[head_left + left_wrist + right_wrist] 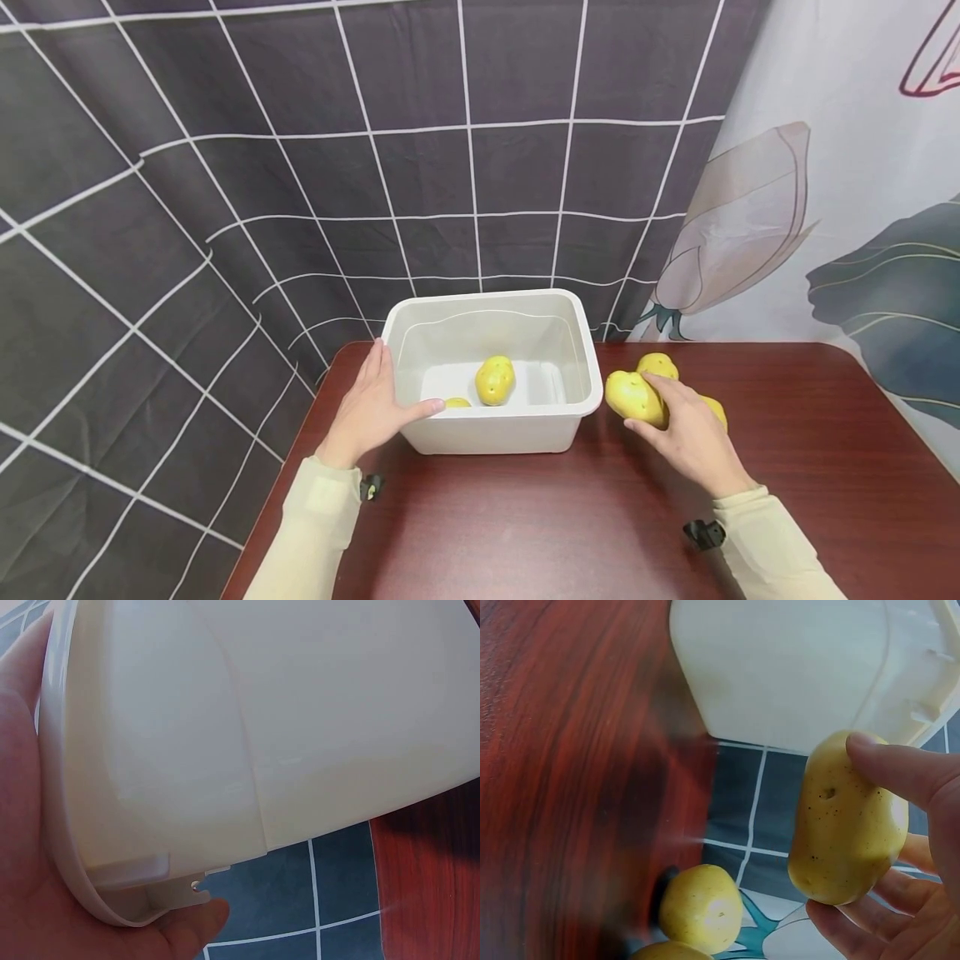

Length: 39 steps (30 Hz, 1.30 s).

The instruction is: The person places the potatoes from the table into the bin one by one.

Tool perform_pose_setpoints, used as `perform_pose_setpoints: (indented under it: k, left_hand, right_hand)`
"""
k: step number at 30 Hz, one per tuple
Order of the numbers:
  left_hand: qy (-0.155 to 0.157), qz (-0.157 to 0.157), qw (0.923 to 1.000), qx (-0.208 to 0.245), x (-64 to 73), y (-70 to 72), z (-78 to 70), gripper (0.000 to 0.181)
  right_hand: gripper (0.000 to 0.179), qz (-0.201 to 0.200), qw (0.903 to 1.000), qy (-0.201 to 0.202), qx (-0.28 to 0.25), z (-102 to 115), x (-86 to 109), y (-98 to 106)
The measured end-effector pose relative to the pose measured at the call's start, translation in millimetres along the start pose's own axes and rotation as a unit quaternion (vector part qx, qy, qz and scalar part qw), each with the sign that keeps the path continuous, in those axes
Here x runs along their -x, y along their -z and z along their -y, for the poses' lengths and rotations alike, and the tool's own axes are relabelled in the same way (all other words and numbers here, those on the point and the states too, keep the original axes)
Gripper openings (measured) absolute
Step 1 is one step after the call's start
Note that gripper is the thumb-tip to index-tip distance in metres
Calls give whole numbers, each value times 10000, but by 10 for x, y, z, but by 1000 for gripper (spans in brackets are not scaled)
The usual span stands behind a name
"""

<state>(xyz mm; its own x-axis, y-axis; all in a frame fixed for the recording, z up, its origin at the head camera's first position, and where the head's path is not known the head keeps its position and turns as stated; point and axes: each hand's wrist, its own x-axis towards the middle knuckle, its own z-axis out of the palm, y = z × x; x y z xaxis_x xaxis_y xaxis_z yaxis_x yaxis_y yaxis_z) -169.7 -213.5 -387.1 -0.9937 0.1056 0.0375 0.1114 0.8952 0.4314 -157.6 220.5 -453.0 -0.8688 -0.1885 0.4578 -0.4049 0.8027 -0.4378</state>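
My left hand [369, 412] holds the front left corner of a white plastic tub [491, 435], its fingers along the left side and its thumb across the front rim. The left wrist view shows this hand [22, 817] against the rim, with the tub's outer wall [322, 712] filling most of the picture. Right of the tub, my right hand [692, 435] grips a yellow potato [632, 397] between thumb and fingers. In the right wrist view that potato [847, 825] is raised above the table. Inside the tub lies another potato [495, 380], and part of a second shows behind the front rim.
Two more potatoes are by my right hand: one behind it [657, 365] and one partly hidden at its right [715, 410]. All stands on a reddish-brown table [510, 525]. A dark gridded curtain [517, 175] hangs close behind, with a pale patterned cloth [780, 275] at the right.
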Motion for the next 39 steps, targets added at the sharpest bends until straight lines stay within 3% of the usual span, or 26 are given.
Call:
perform_pose_setpoints:
  k: [39]
  left_hand:
    - [47, 44, 10000, -19, 2, -8, 3, 136]
  right_hand:
    - [72, -396, 9991, -10, -141, 178, -64, 159]
